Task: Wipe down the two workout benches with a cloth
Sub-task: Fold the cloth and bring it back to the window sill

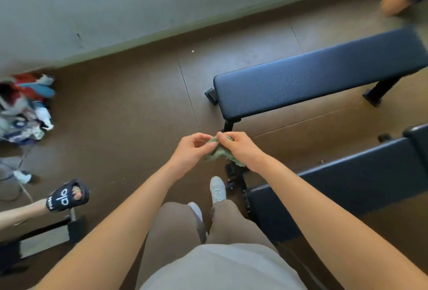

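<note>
Over the floor by the far bench's [312, 76] left end, my left hand [191, 149] and right hand [240, 148] both pinched the bunched green cloth [216, 154], clear of that bench and the near bench [359, 178], so I judged both still unwiped.

Far bench [319, 81] ahead right, near bench [335, 188] beside it, cloth [220, 153] between hands.

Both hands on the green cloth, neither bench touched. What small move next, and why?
Probably lower the cloth onto the near end of the farther bench: left hand and right hand hold it bunched midair, just short of that pad.
</note>
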